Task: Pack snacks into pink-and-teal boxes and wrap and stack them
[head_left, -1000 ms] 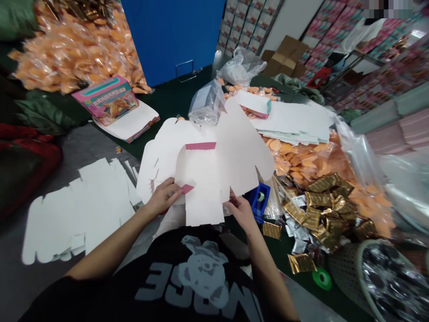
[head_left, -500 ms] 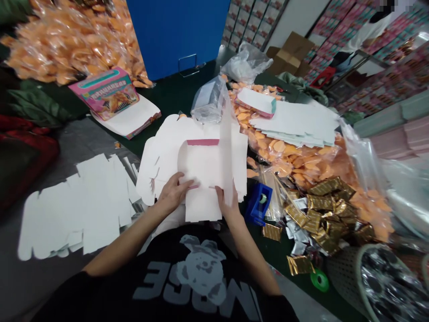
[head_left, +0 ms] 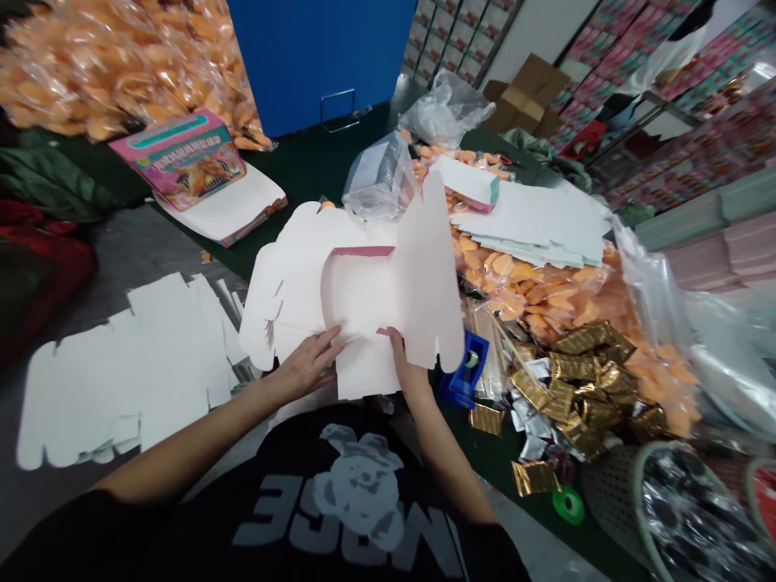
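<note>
A partly folded white cardboard box [head_left: 364, 291] with pink edges lies in front of me on a stack of flat white card blanks [head_left: 291, 267]. Its large flap [head_left: 428, 283] leans out to the right. My left hand [head_left: 312, 362] touches the box's near left corner, fingers extended and a little apart. At the near right corner, my right hand [head_left: 407, 360] grips the box wall, the thumb inside and the other fingers hidden behind the flap.
A blue tape dispenser [head_left: 468, 368], gold packets [head_left: 575, 380] and a grey basket [head_left: 646, 501] are on the right. A pink printed box [head_left: 194, 166] stands at back left, beside bagged orange pieces [head_left: 121, 65]. More white blanks [head_left: 121, 372] lie left.
The large right flap has swung outward to the right and now shows its broad face. My left hand has shifted slightly down and its fingers have straightened. The view has moved slightly.
</note>
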Demonstrator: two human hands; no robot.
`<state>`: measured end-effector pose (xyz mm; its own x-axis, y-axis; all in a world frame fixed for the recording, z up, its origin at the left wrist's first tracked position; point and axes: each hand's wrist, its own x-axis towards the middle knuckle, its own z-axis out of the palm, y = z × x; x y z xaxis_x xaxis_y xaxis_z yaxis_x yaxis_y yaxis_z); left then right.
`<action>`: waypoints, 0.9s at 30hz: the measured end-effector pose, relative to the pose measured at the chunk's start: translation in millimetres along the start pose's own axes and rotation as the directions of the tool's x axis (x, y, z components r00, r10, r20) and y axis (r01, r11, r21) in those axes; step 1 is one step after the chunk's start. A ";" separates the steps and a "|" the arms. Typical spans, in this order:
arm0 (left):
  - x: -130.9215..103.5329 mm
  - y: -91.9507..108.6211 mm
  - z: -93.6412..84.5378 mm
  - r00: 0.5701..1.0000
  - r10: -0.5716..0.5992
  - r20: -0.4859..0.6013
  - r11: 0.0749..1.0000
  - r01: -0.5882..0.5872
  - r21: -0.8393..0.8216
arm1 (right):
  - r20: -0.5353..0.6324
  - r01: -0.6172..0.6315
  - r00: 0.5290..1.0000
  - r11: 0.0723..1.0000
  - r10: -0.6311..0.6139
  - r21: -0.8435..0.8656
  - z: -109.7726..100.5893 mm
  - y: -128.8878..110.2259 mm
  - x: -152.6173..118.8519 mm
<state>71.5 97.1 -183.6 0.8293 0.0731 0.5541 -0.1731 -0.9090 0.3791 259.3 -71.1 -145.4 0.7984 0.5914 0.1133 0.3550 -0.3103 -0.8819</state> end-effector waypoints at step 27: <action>84.1 30.5 -5.2 0.647 -0.730 -0.220 0.664 0.595 -0.452 | -0.081 -0.002 0.997 0.990 0.013 0.142 12.8 -0.5 5.8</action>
<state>133.3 77.7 -121.6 0.5464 0.8009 0.2451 0.1386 -0.3751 0.9166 257.5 -58.0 -150.2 0.8399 0.5248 0.1384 0.2811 -0.2025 -0.9381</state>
